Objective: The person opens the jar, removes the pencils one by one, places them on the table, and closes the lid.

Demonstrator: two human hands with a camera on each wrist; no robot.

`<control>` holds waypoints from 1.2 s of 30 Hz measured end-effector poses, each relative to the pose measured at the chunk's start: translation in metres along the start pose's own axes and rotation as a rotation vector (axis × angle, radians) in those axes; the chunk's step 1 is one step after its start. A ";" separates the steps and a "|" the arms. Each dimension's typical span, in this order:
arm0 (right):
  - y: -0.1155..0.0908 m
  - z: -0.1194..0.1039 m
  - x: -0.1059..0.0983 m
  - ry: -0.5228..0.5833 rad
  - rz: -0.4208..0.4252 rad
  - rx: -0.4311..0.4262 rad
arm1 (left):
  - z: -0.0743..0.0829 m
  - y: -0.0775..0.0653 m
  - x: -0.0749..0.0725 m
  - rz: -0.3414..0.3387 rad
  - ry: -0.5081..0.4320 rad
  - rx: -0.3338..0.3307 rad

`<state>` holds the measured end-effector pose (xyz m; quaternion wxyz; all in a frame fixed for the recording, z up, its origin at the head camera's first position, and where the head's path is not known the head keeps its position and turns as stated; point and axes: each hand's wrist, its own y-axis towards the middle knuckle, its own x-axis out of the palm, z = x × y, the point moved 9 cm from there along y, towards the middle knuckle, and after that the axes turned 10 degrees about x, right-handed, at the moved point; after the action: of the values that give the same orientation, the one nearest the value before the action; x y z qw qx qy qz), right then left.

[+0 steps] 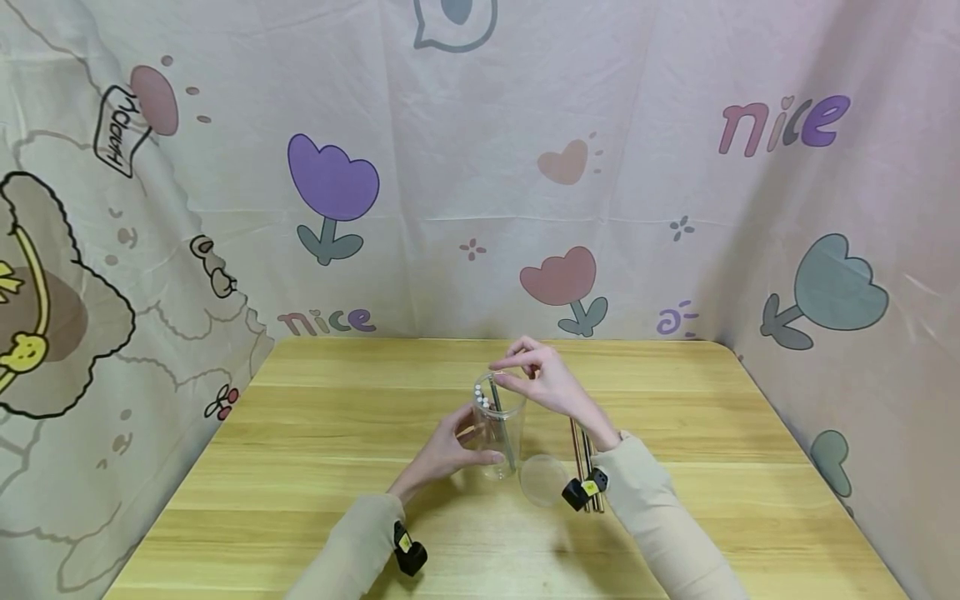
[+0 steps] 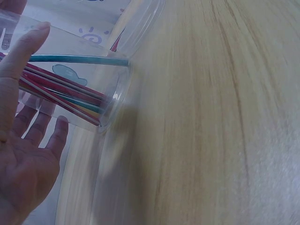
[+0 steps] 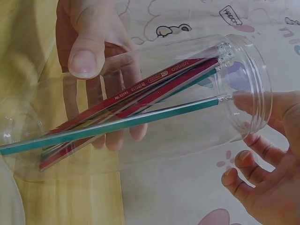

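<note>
A clear plastic jar (image 1: 491, 437) stands on the table, tilted-looking in the wrist views. Several red and green pencils (image 3: 154, 89) lean together inside it, eraser ends toward the mouth. One green pencil (image 3: 112, 125) leans apart from that bunch, its tip low at the jar's base. My left hand (image 1: 447, 450) holds the jar's side, thumb in front and fingers behind the clear wall. At the jar's mouth, my right hand (image 1: 543, 379) has a fingertip right at the separate green pencil's eraser end, its other fingers loosely bent outside the rim.
A clear round lid (image 1: 543, 481) lies just right of the jar. More pencils (image 1: 579, 450) lie on the wooden table (image 1: 337, 417) under the right forearm. Behind the table's far edge hangs a printed cloth (image 1: 450, 167).
</note>
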<state>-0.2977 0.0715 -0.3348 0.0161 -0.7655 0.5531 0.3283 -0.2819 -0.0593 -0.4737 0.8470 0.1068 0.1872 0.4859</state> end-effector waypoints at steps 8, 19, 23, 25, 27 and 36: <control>-0.002 -0.002 0.001 0.022 -0.007 -0.018 | 0.000 0.000 0.000 0.002 0.006 -0.002; -0.004 -0.004 0.002 0.016 -0.008 -0.081 | 0.001 0.000 0.000 -0.001 0.009 -0.007; -0.003 -0.002 0.002 -0.005 -0.003 -0.056 | 0.001 0.000 0.000 -0.003 0.014 -0.003; -0.002 -0.001 0.002 -0.015 -0.010 -0.034 | 0.001 0.000 0.001 -0.002 0.013 -0.002; -0.002 -0.001 0.003 -0.028 -0.019 -0.008 | 0.001 0.000 0.001 -0.001 0.011 -0.001; 0.000 0.004 0.007 -0.029 -0.060 0.085 | -0.001 0.000 0.000 -0.002 0.002 -0.015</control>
<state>-0.2983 0.0672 -0.3416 0.0665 -0.7754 0.5433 0.3149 -0.2819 -0.0591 -0.4745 0.8482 0.0997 0.1844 0.4864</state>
